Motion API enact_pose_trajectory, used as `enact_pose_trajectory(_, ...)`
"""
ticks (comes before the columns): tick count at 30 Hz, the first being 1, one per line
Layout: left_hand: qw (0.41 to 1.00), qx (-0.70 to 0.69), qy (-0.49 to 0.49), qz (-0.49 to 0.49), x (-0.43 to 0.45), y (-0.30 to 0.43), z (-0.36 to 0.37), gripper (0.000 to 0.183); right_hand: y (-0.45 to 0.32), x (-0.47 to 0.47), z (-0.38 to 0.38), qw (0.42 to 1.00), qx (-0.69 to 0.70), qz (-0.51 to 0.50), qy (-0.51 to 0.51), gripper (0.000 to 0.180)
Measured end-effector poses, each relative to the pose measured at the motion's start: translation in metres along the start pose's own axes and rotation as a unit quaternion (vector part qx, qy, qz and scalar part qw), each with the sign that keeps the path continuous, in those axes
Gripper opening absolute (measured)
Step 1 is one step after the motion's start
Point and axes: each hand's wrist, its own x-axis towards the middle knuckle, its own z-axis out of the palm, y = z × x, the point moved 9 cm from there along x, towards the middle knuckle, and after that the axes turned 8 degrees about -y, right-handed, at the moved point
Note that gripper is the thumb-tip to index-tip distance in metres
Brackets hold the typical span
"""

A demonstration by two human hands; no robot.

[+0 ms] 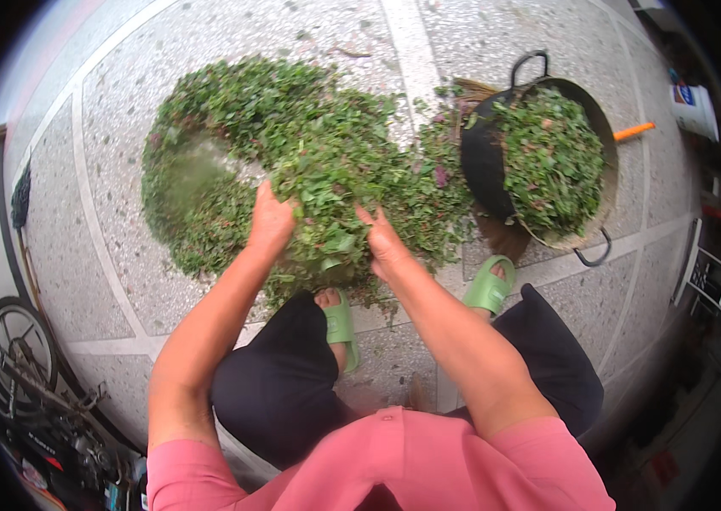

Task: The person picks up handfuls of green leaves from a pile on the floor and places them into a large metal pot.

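Note:
A wide heap of chopped green leaves [252, 102], flecked with reddish and purple bits, lies on the speckled floor before me. My left hand [272, 218] and my right hand [386, 243] face each other with a bundle of chopped leaves [328, 217] held between them. The fingers of both hands are partly hidden in the greens. To the right of the heap, a black two-handled wok [485, 153] leans at a tilt, filled with more chopped leaves [552, 160]. Some loose leaves trail from the heap toward its side.
Straw bristles [502, 236] show beside and under the wok. An orange handle [634, 131] sticks out past its far rim. My feet in green slippers [338, 326] flank the near side. A white bucket [695, 112] and a metal frame [708, 274] stand right; a motorcycle [60, 441] stands left.

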Motion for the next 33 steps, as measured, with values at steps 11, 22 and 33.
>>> enact_pose_trajectory(11,0.997,0.050,0.008,0.059,-0.041,0.137,0.052,0.024,-0.076,-0.069,0.000,0.985,0.089,-0.097,-0.108,0.089)
enact_pose_trajectory(22,0.963,0.218,-0.066,0.144,0.023,0.246,0.269,0.031,-0.228,-0.148,-0.160,0.961,0.144,-0.220,-0.087,0.103)
enact_pose_trajectory(33,0.887,0.440,-0.021,0.138,0.087,0.214,0.415,0.047,-0.259,-0.148,-0.301,0.953,0.040,-0.220,0.206,0.062)
